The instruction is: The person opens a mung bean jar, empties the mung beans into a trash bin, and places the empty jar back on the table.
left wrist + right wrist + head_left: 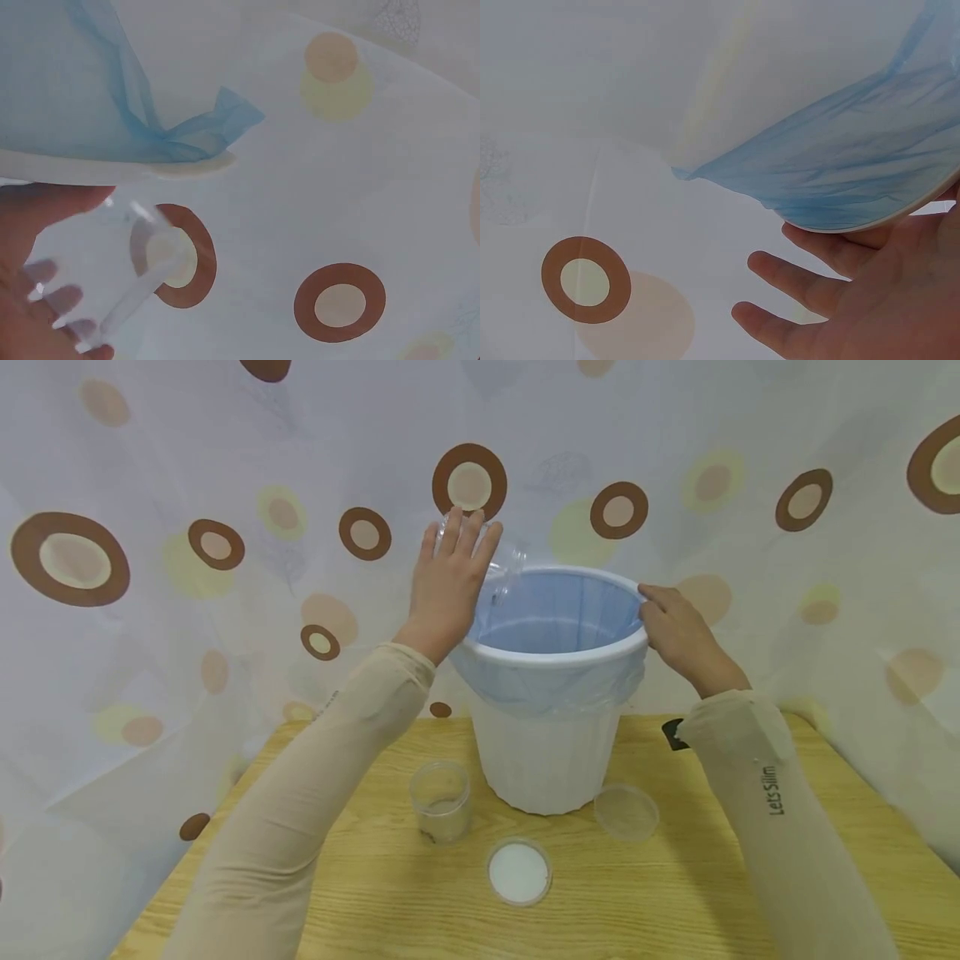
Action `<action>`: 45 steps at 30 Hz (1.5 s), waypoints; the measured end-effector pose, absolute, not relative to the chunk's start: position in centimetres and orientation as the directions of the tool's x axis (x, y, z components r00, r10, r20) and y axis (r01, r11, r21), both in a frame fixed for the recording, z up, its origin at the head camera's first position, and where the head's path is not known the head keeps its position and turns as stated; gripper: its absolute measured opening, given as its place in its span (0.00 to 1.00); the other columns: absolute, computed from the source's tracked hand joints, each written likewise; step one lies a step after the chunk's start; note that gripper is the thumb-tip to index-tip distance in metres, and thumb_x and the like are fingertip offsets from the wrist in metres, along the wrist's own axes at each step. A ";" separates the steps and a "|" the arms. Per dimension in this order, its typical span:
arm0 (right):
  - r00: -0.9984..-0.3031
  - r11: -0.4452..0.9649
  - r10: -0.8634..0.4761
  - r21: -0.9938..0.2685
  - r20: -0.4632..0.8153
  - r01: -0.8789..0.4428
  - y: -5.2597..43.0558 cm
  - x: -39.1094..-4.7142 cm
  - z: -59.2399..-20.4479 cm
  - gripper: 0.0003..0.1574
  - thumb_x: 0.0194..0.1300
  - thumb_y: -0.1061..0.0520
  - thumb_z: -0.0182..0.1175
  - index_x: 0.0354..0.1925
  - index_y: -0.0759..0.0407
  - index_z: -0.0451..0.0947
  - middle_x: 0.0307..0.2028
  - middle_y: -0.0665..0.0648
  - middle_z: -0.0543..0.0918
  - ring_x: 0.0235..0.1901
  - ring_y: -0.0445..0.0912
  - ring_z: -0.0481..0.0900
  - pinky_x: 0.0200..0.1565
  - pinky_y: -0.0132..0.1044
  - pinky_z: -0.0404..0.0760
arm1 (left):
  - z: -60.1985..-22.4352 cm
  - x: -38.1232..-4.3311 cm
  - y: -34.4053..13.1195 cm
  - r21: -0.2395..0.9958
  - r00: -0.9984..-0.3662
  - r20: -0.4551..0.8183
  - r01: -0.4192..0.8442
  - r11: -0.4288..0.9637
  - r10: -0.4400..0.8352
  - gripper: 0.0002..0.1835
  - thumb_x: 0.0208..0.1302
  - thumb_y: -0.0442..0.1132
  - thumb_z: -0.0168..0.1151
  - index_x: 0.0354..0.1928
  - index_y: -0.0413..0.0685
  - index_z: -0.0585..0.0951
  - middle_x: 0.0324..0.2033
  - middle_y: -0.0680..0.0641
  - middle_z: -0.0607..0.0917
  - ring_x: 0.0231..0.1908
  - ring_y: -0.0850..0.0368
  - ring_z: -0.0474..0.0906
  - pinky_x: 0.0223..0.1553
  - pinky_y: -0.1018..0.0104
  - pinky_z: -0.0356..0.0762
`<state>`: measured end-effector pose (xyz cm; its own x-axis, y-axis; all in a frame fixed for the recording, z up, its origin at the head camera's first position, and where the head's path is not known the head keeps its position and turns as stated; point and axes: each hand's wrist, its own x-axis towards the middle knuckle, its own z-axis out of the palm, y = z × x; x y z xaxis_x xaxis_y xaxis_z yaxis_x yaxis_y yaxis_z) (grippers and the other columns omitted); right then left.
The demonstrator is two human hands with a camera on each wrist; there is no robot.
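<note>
My left hand (448, 581) grips a clear plastic jar (512, 562) and holds it tipped sideways over the left side of the trash bin's opening. In the left wrist view, the fingers curl around the see-through jar (124, 304) close to the bin rim. My right hand (678, 631) holds the right side of the white rim of the trash bin (547, 756), a tall white bin with a thin blue bag (517, 689) folded over its edge. From the right wrist, several fingers (802, 281) show spread outside the rim, while the thumb is mostly hidden.
On the wooden table (367, 910), an open clear jar (441, 802) stands left of the bin's base. In front lies a round lid with a white disc (519, 872); a clear lid (626, 812) is at right. A black piece (673, 735) lies beside the right sleeve. Behind hangs a dotted sheet (300, 452).
</note>
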<state>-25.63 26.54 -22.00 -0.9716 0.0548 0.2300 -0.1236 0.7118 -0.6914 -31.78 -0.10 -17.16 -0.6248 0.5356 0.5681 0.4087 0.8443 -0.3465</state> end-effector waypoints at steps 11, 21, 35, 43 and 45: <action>-0.972 0.710 0.054 -0.693 0.229 -0.124 26.5 -25.3 -22.0 0.38 0.71 0.51 0.27 0.74 0.66 0.47 0.72 0.69 0.49 0.63 0.66 0.59 0.60 0.61 0.63 | -17.3 -31.9 -0.1 -0.410 -0.640 0.471 0.450 0.794 0.606 0.36 0.63 0.24 0.52 0.72 0.51 0.57 0.71 0.44 0.58 0.73 0.44 0.45 0.70 0.50 0.45; -0.972 0.705 0.052 -0.697 0.229 -0.127 26.5 -25.5 -21.9 0.37 0.72 0.51 0.27 0.74 0.65 0.46 0.72 0.69 0.48 0.65 0.67 0.58 0.60 0.61 0.65 | -17.5 -31.7 -0.6 -0.472 -0.590 0.475 0.455 0.755 0.653 0.36 0.66 0.23 0.50 0.73 0.53 0.57 0.72 0.45 0.56 0.73 0.46 0.42 0.72 0.53 0.37; -0.975 0.706 0.058 -0.700 0.216 -0.113 26.4 -25.4 -21.8 0.37 0.72 0.50 0.27 0.74 0.65 0.45 0.73 0.69 0.48 0.66 0.67 0.57 0.61 0.61 0.64 | -18.1 -31.8 -1.5 -0.747 -0.360 0.475 0.318 0.584 0.803 0.40 0.62 0.24 0.53 0.74 0.54 0.55 0.73 0.46 0.54 0.74 0.47 0.42 0.71 0.53 0.32; -0.973 0.704 0.066 -0.701 0.221 -0.111 26.4 -25.6 -22.0 0.37 0.72 0.50 0.27 0.74 0.65 0.46 0.73 0.68 0.48 0.64 0.67 0.59 0.60 0.61 0.65 | -18.1 -31.9 -1.8 -0.674 -0.346 0.559 0.341 0.656 0.754 0.36 0.64 0.21 0.46 0.73 0.52 0.58 0.72 0.45 0.58 0.73 0.46 0.45 0.72 0.56 0.33; -0.973 0.703 0.068 -0.702 0.220 -0.109 26.4 -25.6 -22.0 0.37 0.72 0.50 0.27 0.74 0.64 0.45 0.73 0.68 0.48 0.64 0.66 0.59 0.60 0.61 0.66 | -18.1 -31.9 -1.9 -0.647 -0.351 0.570 0.365 0.669 0.743 0.35 0.64 0.21 0.46 0.72 0.51 0.59 0.72 0.44 0.58 0.73 0.45 0.45 0.72 0.56 0.32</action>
